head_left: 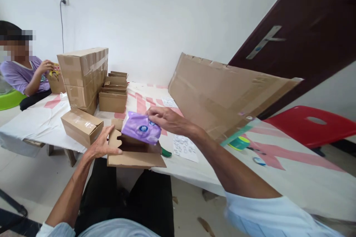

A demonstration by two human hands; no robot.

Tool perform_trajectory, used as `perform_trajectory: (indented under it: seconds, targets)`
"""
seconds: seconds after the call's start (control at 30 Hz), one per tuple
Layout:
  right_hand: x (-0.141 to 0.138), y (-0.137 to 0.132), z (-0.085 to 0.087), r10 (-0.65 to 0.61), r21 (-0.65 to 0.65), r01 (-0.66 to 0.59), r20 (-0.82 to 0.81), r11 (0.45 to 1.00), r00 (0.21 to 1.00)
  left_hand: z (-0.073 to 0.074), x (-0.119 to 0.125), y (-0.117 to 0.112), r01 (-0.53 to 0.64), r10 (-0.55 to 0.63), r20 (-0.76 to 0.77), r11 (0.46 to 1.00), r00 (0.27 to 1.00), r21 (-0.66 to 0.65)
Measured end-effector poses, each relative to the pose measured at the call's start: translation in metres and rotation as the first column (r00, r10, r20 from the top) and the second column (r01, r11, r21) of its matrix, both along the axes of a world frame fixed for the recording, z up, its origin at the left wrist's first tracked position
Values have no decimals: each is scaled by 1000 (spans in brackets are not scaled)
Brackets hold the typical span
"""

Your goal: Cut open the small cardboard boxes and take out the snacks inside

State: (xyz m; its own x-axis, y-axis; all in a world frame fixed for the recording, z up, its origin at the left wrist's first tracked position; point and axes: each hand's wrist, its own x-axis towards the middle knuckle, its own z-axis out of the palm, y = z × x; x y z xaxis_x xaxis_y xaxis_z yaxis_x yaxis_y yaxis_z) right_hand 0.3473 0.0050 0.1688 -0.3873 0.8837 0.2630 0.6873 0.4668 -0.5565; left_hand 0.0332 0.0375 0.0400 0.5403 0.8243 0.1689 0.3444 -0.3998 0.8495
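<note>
My right hand (167, 119) pinches the upper right edge of a purple soft packet (136, 125) with round dark-blue labels. The packet hangs tilted over an open cardboard box (136, 159) at the table's near edge. It covers part of the box's opening, whose inside looks dark. At the box's left end, my left hand (101, 144) grips the side flap, thumb toward me and fingers on the far side. A closed taped carton (82, 126) lies just left of that hand. A green object (166, 152) shows partly behind the box's right end.
Stacked taped cartons (83, 77) and several open boxes (113, 100) stand behind. A large cardboard sheet (217, 92) leans at right, near a tape roll (239, 143) and written paper (185, 148). A red stool (311, 126) is far right. Another person (25, 74) sits left, holding a yellow packet.
</note>
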Motion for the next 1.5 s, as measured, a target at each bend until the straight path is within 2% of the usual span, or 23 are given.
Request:
perform_trajectory:
  seconds: [0.1, 0.17, 0.23, 0.3, 0.37, 0.43, 0.5, 0.57, 0.67, 0.77, 0.87, 1.0, 1.17, 1.3, 1.4, 1.5]
  targets:
    - [12, 6, 10, -67, -8, 67, -233, 998, 970, 2, 6, 8, -33, 30, 38, 997, 999, 66]
    - [12, 11, 7, -99, -57, 84, -354, 995, 930, 10, 11, 10, -74, 60, 96, 986, 994, 150]
    - [7, 17, -3, -117, -159, 48, -455, 986, 883, 22, 16, 10, -69, 33, 166, 974, 986, 216]
    - [-2, 23, -18, -126, -281, -37, -542, 959, 831, 37, 23, 9, -10, -46, 232, 972, 972, 236]
    - [-12, 29, -35, -139, -372, -129, -614, 919, 777, 49, 29, 9, 69, -123, 279, 978, 953, 195]
    - [-20, 33, -48, -159, -404, -172, -664, 899, 730, 57, 35, 9, 117, -149, 324, 986, 934, 114]
    - [-26, 34, -55, -164, -380, -174, -707, 909, 688, 60, 39, 12, 93, -99, 394, 995, 914, 34]
    - [-29, 33, -55, -125, -315, -179, -744, 932, 656, 64, 44, 17, -22, 30, 482, 1000, 876, -23]
    - [-34, 35, -52, -37, -206, -190, -766, 960, 641, 73, 49, 29, -198, 194, 552, 979, 811, -52]
    - [-40, 45, -54, -66, -180, -126, -787, 976, 613, 83, 52, 42, -207, 187, 538, 978, 822, -24]
    - [-41, 63, -63, -161, -252, -91, -816, 963, 554, 83, 52, 57, -121, 113, 491, 993, 864, -17]
    - [-37, 85, -72, -241, -333, -89, -819, 939, 520, 72, 51, 80, -69, 84, 454, 996, 887, -50]
    - [-35, 98, -73, -294, -376, -28, -768, 926, 568, 59, 51, 102, -113, 151, 412, 987, 898, -116]
    - [-37, 100, -73, -330, -403, 17, -725, 915, 605, 52, 52, 106, -136, 180, 387, 981, 904, -137]
    - [-38, 101, -71, -316, -393, 12, -721, 920, 617, 55, 52, 104, -139, 176, 391, 983, 903, -123]
    - [-40, 99, -63, -283, -352, 10, -733, 936, 618, 71, 49, 103, -106, 139, 408, 989, 902, -103]
